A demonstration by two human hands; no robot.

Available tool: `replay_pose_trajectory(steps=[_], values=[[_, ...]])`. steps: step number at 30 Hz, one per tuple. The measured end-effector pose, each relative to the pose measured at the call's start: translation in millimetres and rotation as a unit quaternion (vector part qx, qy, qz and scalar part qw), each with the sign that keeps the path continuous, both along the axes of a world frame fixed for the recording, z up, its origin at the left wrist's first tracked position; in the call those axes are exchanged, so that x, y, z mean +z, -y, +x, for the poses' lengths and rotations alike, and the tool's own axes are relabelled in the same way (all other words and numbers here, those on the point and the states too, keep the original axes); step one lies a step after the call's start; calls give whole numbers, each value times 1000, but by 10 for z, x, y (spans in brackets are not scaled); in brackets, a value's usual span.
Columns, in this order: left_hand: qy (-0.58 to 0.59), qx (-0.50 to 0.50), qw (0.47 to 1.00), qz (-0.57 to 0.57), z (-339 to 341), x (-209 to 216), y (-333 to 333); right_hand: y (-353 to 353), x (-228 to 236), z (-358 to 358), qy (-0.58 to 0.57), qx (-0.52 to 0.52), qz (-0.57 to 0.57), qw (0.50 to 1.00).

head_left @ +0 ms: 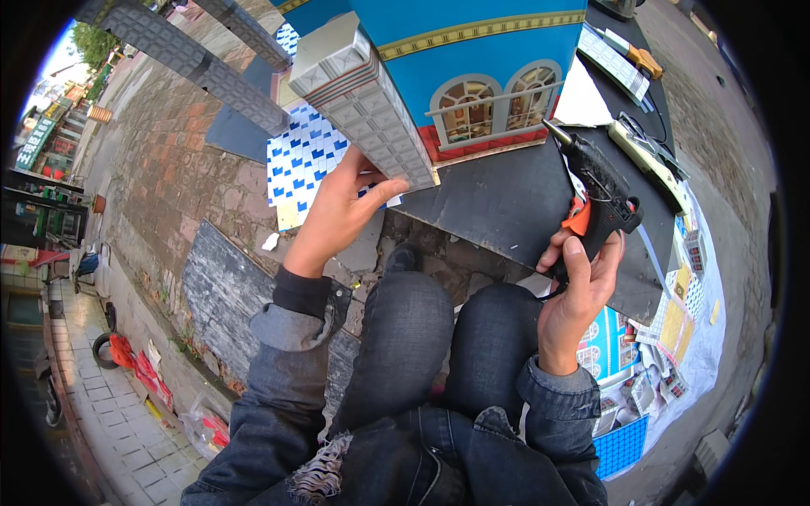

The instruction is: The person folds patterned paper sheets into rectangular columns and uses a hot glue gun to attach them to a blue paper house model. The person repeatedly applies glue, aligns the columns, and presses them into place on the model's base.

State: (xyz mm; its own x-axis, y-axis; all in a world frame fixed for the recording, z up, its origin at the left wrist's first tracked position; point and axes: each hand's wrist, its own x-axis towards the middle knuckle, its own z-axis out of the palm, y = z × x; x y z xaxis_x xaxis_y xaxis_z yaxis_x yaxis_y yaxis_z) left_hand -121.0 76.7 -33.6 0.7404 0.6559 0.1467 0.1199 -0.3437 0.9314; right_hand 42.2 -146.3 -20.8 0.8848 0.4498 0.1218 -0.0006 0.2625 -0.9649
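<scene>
My left hand (342,211) grips the lower end of a grey brick-patterned pillar (363,110), its thumb on the near face and its fingers partly hidden behind. This pillar stands tilted at the left corner of a blue model house wall (481,59) with two arched windows (498,105) and a red base strip. In my right hand (586,278) is a black hot glue gun (601,181) with an orange trigger. Its nozzle points up and left, close to the wall's lower right corner. A pale glue stick (654,257) sticks out of its rear.
Under the wall lies a dark board (489,207). A blue-and-white tiled sheet (299,156) and more grey pillars (198,67) are at the left. Cut printed pieces (620,341) lie on a white sheet at right, near a box cutter (650,160). A worn plank (224,287) rests on the ground.
</scene>
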Motion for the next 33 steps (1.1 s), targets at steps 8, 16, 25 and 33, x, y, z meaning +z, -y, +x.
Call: replay_pose_trajectory(steps=[8, 16, 25, 33], values=[[7, 16, 999, 40, 13, -56, 17, -17, -16, -16, 1, 3, 14, 1000], [-1, 23, 998, 60, 72, -48, 49, -33, -24, -39, 6, 8, 13, 1000], [-4, 41, 997, 66, 106, -22, 107, -5, -6, -24, -12, 30, 33, 999], [10, 44, 998, 51, 120, -29, 127, 1, 0, -28, -24, 31, 33, 999]])
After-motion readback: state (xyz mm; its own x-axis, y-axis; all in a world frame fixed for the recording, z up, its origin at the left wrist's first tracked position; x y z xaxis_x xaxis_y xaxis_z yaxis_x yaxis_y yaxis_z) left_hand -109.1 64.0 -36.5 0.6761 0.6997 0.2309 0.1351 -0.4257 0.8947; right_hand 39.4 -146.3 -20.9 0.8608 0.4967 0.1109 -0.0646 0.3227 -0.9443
